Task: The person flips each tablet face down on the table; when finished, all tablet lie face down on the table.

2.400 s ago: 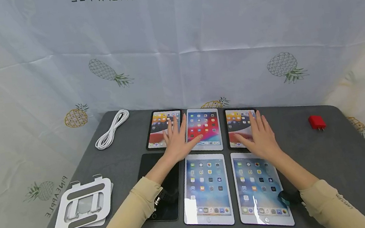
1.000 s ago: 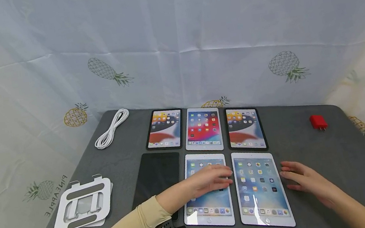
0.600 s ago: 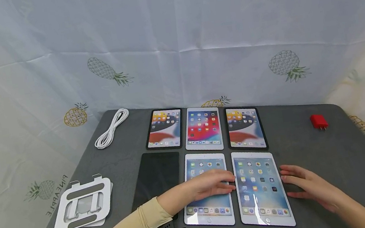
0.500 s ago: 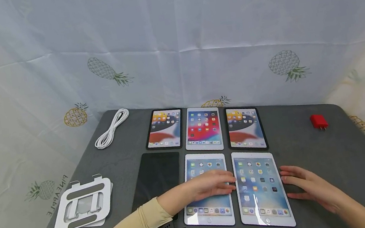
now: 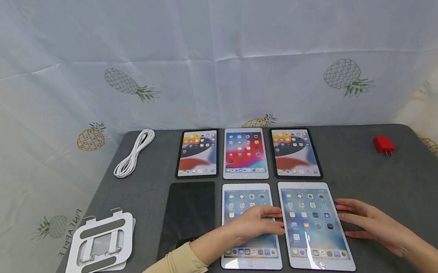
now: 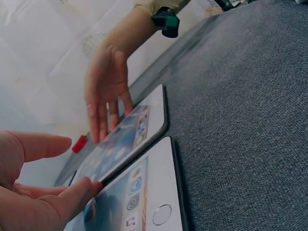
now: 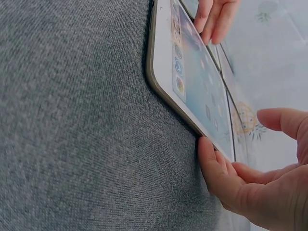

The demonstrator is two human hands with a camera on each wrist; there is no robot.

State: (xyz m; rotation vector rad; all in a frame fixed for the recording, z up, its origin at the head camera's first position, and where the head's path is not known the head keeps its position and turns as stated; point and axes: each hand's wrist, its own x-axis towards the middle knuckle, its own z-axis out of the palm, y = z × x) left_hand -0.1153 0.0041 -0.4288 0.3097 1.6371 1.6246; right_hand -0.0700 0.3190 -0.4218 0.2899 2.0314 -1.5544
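A white-framed tablet [image 5: 313, 235] with a lit blue screen lies flat at the front right, between my hands. My left hand [image 5: 251, 224] reaches across the neighbouring white tablet [image 5: 251, 256], its fingertips at the gap by the right tablet's left edge. The fingers and thumb are loosely extended. On the other side, my right hand [image 5: 369, 220] has relaxed fingers against the tablet's right edge; in the right wrist view the fingertips [image 7: 207, 149] touch that edge. Neither hand grips the tablet. The left forearm hides part of a dark-screened black tablet [image 5: 189, 209].
Behind stand a row of three lit tablets: black-framed [image 5: 197, 154], white-framed [image 5: 244, 154] and black-framed [image 5: 295, 153]. A coiled white cable [image 5: 134, 154] and a white folding stand [image 5: 100, 244] lie left. A red plug adapter [image 5: 384, 144] sits right. A pineapple-print curtain [image 5: 212, 54] rises behind the grey table.
Both hands have left the back-row tablets and come forward to the two sides of the front right tablet. Over the last half second they have barely moved.
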